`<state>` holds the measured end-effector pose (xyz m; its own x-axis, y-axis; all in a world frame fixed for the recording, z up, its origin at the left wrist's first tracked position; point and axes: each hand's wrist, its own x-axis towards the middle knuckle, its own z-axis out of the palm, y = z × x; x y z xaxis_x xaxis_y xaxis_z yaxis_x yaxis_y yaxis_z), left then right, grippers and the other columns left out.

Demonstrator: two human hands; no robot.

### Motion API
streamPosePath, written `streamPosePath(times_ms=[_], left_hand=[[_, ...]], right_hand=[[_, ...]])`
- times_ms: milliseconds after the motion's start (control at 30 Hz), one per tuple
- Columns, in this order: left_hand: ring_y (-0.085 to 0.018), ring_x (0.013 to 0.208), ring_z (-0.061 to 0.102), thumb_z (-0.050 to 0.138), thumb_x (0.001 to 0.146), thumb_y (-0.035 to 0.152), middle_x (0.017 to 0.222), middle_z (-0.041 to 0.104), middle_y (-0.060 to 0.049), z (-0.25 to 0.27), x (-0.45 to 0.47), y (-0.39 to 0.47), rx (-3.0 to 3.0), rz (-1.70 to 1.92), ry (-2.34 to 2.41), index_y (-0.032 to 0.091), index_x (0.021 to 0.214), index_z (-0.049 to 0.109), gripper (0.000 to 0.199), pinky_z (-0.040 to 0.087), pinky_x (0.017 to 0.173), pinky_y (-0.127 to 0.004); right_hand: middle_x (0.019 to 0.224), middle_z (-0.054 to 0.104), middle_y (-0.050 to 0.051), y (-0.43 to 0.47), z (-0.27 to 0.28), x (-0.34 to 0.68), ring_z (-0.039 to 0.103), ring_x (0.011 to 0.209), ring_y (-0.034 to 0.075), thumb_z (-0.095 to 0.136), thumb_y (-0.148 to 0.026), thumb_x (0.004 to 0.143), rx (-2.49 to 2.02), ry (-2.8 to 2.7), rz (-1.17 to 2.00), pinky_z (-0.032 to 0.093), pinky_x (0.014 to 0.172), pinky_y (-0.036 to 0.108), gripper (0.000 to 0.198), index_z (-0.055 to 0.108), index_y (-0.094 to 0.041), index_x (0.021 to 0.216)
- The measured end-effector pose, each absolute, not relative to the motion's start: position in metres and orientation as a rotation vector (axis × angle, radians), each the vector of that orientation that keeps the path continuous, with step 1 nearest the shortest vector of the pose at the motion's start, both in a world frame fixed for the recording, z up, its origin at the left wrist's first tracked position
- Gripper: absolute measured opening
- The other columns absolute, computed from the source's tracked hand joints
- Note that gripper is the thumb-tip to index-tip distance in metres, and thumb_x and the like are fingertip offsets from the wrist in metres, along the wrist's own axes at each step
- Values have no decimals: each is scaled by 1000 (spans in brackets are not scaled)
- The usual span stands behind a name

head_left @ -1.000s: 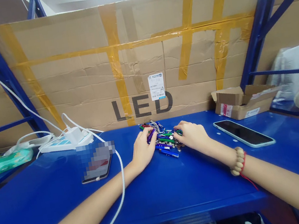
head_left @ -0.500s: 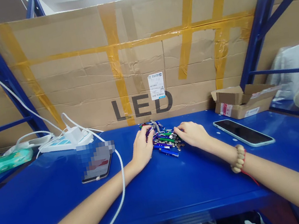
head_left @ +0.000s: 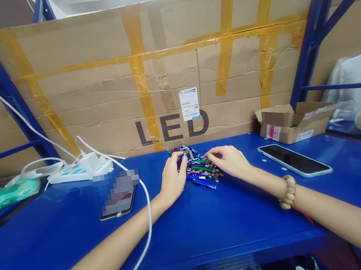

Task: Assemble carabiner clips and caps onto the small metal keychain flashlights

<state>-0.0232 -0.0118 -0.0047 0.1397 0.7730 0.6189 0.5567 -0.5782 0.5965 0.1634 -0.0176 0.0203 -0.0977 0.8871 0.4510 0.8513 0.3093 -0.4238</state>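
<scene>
A pile of small shiny metal tubes (head_left: 199, 169), blue, green and purple, lies at the middle of the blue tabletop (head_left: 197, 229). They look like mini penlights, but their exact kind is too small to tell. Small round silver discs (head_left: 216, 177) are scattered along the pile's right side. My left hand (head_left: 172, 178) is closed on a purple metal tube (head_left: 180, 159) at the left of the pile. Over the right part, my right hand (head_left: 228, 160) has thumb and forefinger pinched together; what they hold is too small to make out. One blue tube (head_left: 204, 184) lies nearest me.
A phone (head_left: 117, 202) and a white cable (head_left: 147, 201) lie on the left, with a power strip (head_left: 68, 174) behind. To the right are another phone (head_left: 294, 159) and an open small carton (head_left: 295, 124). A large cardboard sheet (head_left: 100, 98) stands at the back.
My right hand has shifted slightly left over the pile, its fingertips nearer my left hand. My left hand stays in place with the purple metal tube.
</scene>
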Motion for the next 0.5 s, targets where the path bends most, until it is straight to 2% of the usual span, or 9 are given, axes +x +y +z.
streamPosePath(times_ms=[100,233,300,400,500], left_hand=[[-18,97,56,39,89,33,101,62,-5,-5,-23,-12,2191,1406,1308,21,101,52,22,43,86,-31],[-18,98,56,39,89,33,102,62,-5,-5,-23,-11,2188,1399,1299,21,102,52,22,43,86,-31],[-18,98,56,39,89,33,102,62,-5,-6,-23,-11,2188,1397,1300,21,102,53,22,43,86,-31],[-18,99,56,39,89,32,103,61,-5,-5,-23,-11,2194,1390,1303,21,103,53,22,43,86,-31],[-18,100,55,39,89,32,105,61,-6,-4,-23,-12,2223,1383,1273,21,103,53,23,42,88,-31]], right_hand=[[70,68,-2,-17,21,164,59,67,16,42,-34,81,-1627,-1947,36,32,53,23,30,67,-24,69],[63,64,0,-15,19,166,55,61,14,41,-36,82,-1657,-1973,-10,27,50,23,34,62,-21,61],[67,63,1,-14,17,167,55,63,14,41,-36,82,-1666,-2001,-38,26,50,23,34,61,-21,59],[86,62,2,-14,16,167,56,73,14,43,-36,83,-1631,-2006,-62,31,53,23,34,64,-21,60],[95,60,2,-14,16,167,56,81,14,44,-38,84,-1498,-1943,-33,37,60,24,32,68,-22,69]])
